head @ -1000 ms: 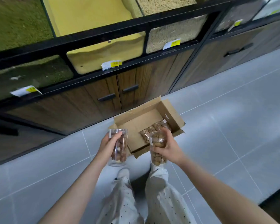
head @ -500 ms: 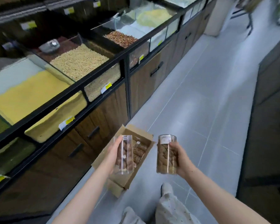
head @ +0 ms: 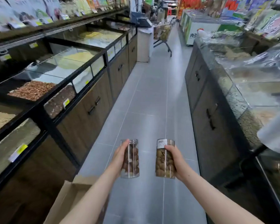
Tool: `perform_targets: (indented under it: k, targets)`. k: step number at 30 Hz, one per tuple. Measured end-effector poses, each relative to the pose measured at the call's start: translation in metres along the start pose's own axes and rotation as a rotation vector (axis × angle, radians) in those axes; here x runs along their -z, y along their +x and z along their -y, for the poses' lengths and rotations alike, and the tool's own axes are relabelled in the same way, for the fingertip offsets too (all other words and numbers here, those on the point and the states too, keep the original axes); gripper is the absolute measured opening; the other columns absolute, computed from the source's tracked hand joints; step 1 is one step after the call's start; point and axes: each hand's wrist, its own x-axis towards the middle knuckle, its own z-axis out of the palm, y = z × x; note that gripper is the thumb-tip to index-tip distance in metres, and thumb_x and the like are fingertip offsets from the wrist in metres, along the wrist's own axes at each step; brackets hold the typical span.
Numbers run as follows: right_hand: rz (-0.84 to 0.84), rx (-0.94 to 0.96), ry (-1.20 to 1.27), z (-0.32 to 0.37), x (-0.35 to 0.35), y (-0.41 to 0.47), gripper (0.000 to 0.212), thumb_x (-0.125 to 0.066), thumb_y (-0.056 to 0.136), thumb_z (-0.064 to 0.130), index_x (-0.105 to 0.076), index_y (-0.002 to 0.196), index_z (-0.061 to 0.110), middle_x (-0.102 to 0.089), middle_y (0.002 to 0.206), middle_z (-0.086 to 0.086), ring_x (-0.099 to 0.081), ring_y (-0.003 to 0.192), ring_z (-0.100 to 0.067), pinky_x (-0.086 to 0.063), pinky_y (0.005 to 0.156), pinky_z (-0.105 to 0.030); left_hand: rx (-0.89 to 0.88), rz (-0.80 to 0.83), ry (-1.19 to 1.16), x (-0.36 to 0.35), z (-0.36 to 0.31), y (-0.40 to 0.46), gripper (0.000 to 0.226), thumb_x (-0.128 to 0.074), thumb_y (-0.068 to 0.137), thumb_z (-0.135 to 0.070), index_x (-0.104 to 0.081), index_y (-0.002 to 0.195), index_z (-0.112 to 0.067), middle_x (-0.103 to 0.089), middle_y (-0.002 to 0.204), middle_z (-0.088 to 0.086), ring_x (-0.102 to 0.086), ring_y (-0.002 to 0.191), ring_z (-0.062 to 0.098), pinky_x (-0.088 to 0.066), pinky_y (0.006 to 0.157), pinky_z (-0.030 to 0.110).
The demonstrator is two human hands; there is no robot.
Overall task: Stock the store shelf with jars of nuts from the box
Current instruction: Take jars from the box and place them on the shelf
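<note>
My left hand (head: 120,157) grips a clear jar of dark brown nuts (head: 131,160), held upright in front of me. A second clear jar of lighter nuts (head: 163,162), with a white barcode label near its top, stands upright in my right hand (head: 176,160). The two jars are side by side, a small gap apart, above the grey aisle floor. The cardboard box (head: 71,201) lies on the floor at the lower left, partly hidden behind my left forearm; its inside is out of sight.
Bulk bins of grains and nuts (head: 34,89) over wooden cabinets line the left; shelves of packaged goods (head: 31,15) run above them. A plastic-covered counter (head: 242,81) lines the right. A shopping cart (head: 163,34) stands far down the tiled aisle (head: 150,97).
The view has swung up from the box and floor to look down the aisle. Both hands still hold their jars, now raised upright; the box has slid to the lower left.
</note>
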Motion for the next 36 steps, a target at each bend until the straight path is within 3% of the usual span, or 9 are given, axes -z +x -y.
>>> perform_targets:
  k: [6, 10, 12, 15, 19, 21, 27, 32, 36]
  targets:
    - [-0.089, 0.082, 0.071, 0.060, 0.085, 0.042, 0.037, -0.061, 0.072, 0.032, -0.050, 0.102, 0.014, -0.058, 0.072, -0.007, -0.059, 0.059, -0.021, -0.053, 0.059, -0.033, 0.009, 0.068, 0.073, -0.093, -0.023, 0.080, 0.073, -0.061, 0.069, -0.065, -0.063, 0.109, -0.005, -0.068, 0.084, 0.013, -0.065, 0.064, 0.027, -0.050, 0.051, 0.025]
    - [-0.182, 0.081, 0.139, 0.081, 0.121, 0.074, 0.047, -0.064, 0.067, 0.034, -0.051, 0.109, 0.016, -0.057, 0.091, -0.016, -0.057, 0.085, -0.033, -0.050, 0.078, -0.047, 0.031, 0.139, 0.149, -0.133, -0.036, 0.135, 0.061, -0.053, 0.081, -0.061, -0.062, 0.108, -0.007, -0.065, 0.080, 0.013, -0.061, 0.056, 0.023, -0.044, 0.041, 0.020]
    - [-0.232, 0.082, 0.160, 0.091, 0.130, 0.091, 0.049, -0.065, 0.064, 0.035, -0.053, 0.108, 0.018, -0.057, 0.095, -0.018, -0.056, 0.089, -0.035, -0.048, 0.081, -0.050, 0.058, 0.173, 0.171, -0.149, -0.044, 0.166, 0.068, -0.058, 0.071, -0.066, -0.064, 0.104, -0.007, -0.065, 0.080, 0.014, -0.062, 0.057, 0.025, -0.048, 0.046, 0.023]
    - [-0.312, 0.100, 0.185, 0.108, 0.138, 0.124, 0.046, -0.065, 0.065, 0.035, -0.053, 0.106, 0.019, -0.058, 0.092, -0.016, -0.058, 0.086, -0.034, -0.049, 0.077, -0.048, 0.064, 0.219, 0.163, -0.169, -0.064, 0.213, 0.057, -0.058, 0.075, -0.061, -0.064, 0.094, -0.008, -0.064, 0.075, 0.014, -0.062, 0.058, 0.027, -0.054, 0.054, 0.029]
    - [-0.442, 0.228, 0.215, 0.141, 0.139, 0.176, 0.036, -0.065, 0.070, 0.030, -0.053, 0.102, 0.019, -0.060, 0.084, -0.011, -0.060, 0.070, -0.025, -0.053, 0.066, -0.037, 0.032, 0.256, 0.252, -0.187, -0.103, 0.294, 0.100, -0.069, 0.039, -0.079, -0.066, 0.108, -0.006, -0.069, 0.092, 0.015, -0.066, 0.085, 0.031, -0.051, 0.089, 0.046]
    - [-0.502, 0.271, 0.238, 0.160, 0.135, 0.201, 0.025, -0.067, 0.079, 0.028, -0.054, 0.100, 0.020, -0.061, 0.082, -0.009, -0.060, 0.068, -0.022, -0.052, 0.064, -0.034, 0.031, 0.317, 0.324, -0.194, -0.124, 0.332, 0.106, -0.067, 0.033, -0.084, -0.066, 0.108, -0.009, -0.069, 0.097, 0.015, -0.066, 0.091, 0.032, -0.049, 0.094, 0.048]
    - [-0.663, 0.327, 0.288, 0.204, 0.136, 0.261, 0.021, -0.065, 0.084, 0.026, -0.054, 0.101, 0.022, -0.062, 0.090, -0.011, -0.061, 0.075, -0.025, -0.053, 0.072, -0.040, 0.030, 0.455, 0.422, -0.232, -0.186, 0.412, 0.092, -0.068, 0.042, -0.081, -0.068, 0.103, -0.013, -0.071, 0.094, 0.013, -0.067, 0.092, 0.033, -0.051, 0.092, 0.046]
    - [-0.782, 0.308, 0.289, 0.220, 0.160, 0.282, 0.024, -0.065, 0.084, 0.028, -0.054, 0.105, 0.023, -0.063, 0.100, -0.013, -0.063, 0.083, -0.026, -0.054, 0.076, -0.043, 0.066, 0.511, 0.445, -0.286, -0.199, 0.452, 0.051, -0.053, 0.083, -0.058, -0.066, 0.096, -0.010, -0.066, 0.080, 0.014, -0.065, 0.073, 0.030, -0.053, 0.071, 0.037]
    - [-0.868, 0.312, 0.324, 0.237, 0.201, 0.293, 0.028, -0.064, 0.084, 0.030, -0.053, 0.109, 0.021, -0.064, 0.104, -0.017, -0.065, 0.084, -0.029, -0.056, 0.069, -0.039, 0.103, 0.598, 0.493, -0.342, -0.194, 0.477, 0.054, -0.055, 0.082, -0.058, -0.065, 0.101, -0.008, -0.069, 0.083, 0.014, -0.066, 0.076, 0.030, -0.053, 0.069, 0.035]
